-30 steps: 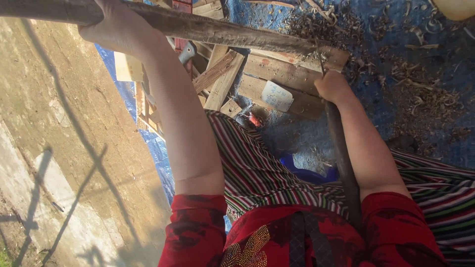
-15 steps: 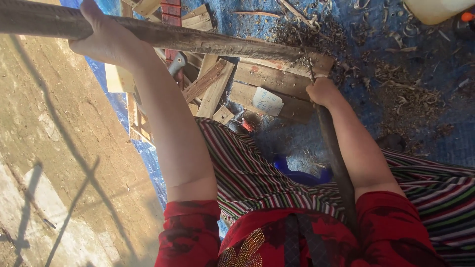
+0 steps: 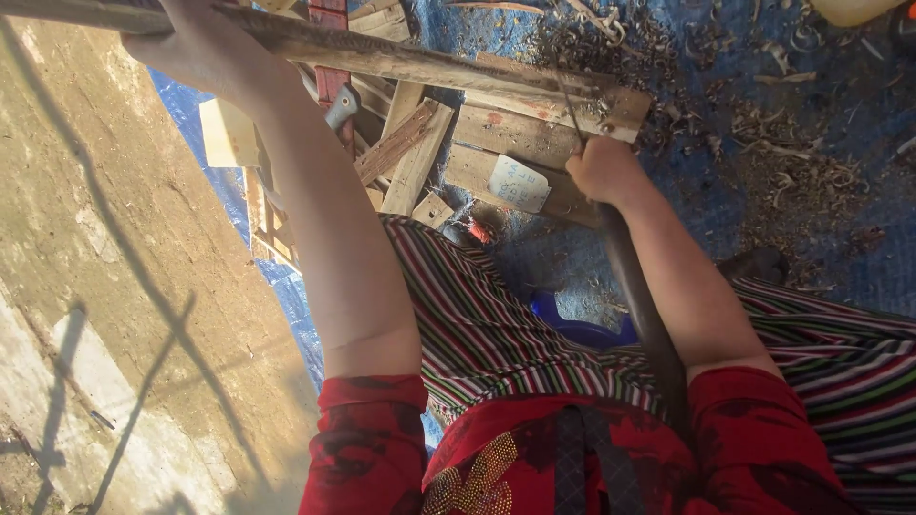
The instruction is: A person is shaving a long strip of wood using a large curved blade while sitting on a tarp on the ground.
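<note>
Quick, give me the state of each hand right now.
Left hand: closed around the long wooden pole.
Right hand: closed on the dark handle of a blade tool.

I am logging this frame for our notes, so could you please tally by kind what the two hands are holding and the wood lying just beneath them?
Long wooden pole, gripped by the left hand: 1
Long-handled blade tool, gripped by the right hand: 1
Flat wooden planks under the pole, clearly separable ones: 3
Total: 5
More scrap wood lies behind, too jumbled to count.
</note>
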